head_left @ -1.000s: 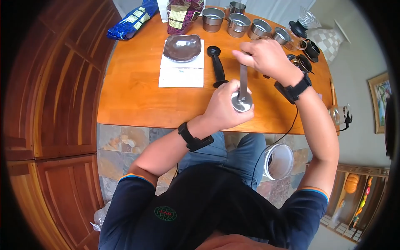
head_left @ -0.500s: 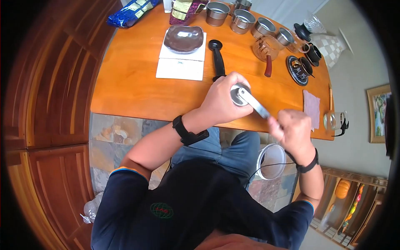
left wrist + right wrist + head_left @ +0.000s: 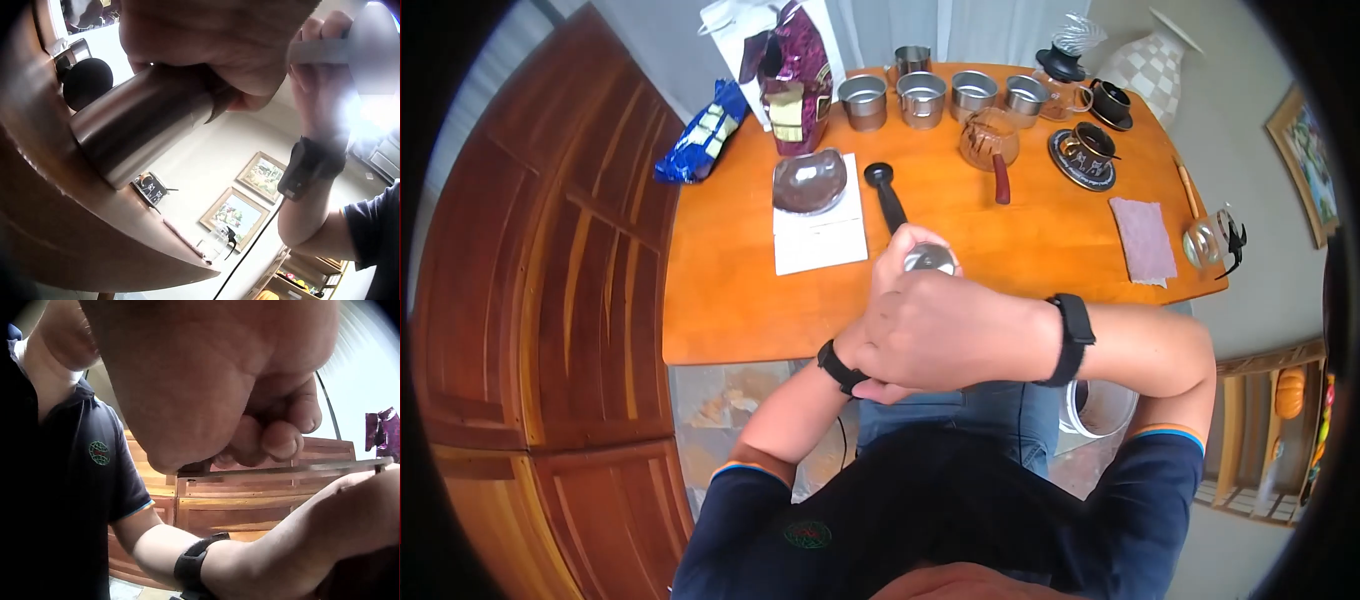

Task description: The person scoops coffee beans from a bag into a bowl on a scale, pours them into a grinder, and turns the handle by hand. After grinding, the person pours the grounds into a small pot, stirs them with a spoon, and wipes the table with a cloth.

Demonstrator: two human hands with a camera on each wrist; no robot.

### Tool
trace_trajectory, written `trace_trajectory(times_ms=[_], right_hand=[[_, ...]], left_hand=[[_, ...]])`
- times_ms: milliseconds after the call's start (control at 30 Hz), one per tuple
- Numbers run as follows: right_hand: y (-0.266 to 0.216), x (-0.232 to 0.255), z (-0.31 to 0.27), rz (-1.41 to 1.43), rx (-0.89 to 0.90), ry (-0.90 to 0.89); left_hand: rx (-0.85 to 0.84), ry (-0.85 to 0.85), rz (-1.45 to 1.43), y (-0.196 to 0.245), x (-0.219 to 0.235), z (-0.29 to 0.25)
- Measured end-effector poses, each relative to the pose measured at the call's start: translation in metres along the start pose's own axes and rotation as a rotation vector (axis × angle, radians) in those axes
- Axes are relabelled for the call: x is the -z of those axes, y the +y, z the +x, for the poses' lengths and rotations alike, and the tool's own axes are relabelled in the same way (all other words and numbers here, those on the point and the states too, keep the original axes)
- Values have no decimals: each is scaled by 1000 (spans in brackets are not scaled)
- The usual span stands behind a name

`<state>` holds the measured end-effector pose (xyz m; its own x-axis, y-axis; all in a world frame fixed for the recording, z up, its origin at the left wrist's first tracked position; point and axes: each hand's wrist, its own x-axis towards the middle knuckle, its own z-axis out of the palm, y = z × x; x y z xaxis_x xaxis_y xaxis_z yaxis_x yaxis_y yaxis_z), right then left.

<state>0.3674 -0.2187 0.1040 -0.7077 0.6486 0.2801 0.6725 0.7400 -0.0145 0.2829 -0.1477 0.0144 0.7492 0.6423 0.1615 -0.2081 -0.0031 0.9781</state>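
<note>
The left hand (image 3: 892,262) grips a silver cylindrical hand grinder (image 3: 929,258), whose round top shows above the fingers. In the left wrist view the grinder's metal body (image 3: 140,125) slants from the left hand (image 3: 212,44) down to the table. The right hand (image 3: 950,330) is over the left wrist and hides part of the left hand. In the right wrist view the fingers of the right hand (image 3: 219,387) are curled at the end of the flat crank arm (image 3: 287,470). Beyond the left hand lies a black scoop-like tool (image 3: 885,195).
A brown dish (image 3: 810,183) sits on a white scale (image 3: 820,247). Metal cups (image 3: 922,103), a glass pot with a red handle (image 3: 988,140), a cup on a saucer (image 3: 1085,160) and a pink cloth (image 3: 1142,242) stand or lie beyond. A bucket (image 3: 1100,410) is below the table.
The right hand has swung from the far side, round the right, to the near left with the crank. The left hand still grips the grinder. The head view has shifted.
</note>
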Motion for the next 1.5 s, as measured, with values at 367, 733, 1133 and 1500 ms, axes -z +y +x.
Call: trace_trajectory(times_ms=[367,733,1133,1500], right_hand=[[16,-16,13,-183,2,137],[15,-16,17,-101,29,158],[12,-19,33,-267,-289,71],[67,2,39,-92,-181,1]], left_hand=[[40,-135,-42,31,0,-10],[-49,-84,114,28,-2,-12],[-139,-74,407,-53,1,-19],[-296,24,320,-13,-22,-4]])
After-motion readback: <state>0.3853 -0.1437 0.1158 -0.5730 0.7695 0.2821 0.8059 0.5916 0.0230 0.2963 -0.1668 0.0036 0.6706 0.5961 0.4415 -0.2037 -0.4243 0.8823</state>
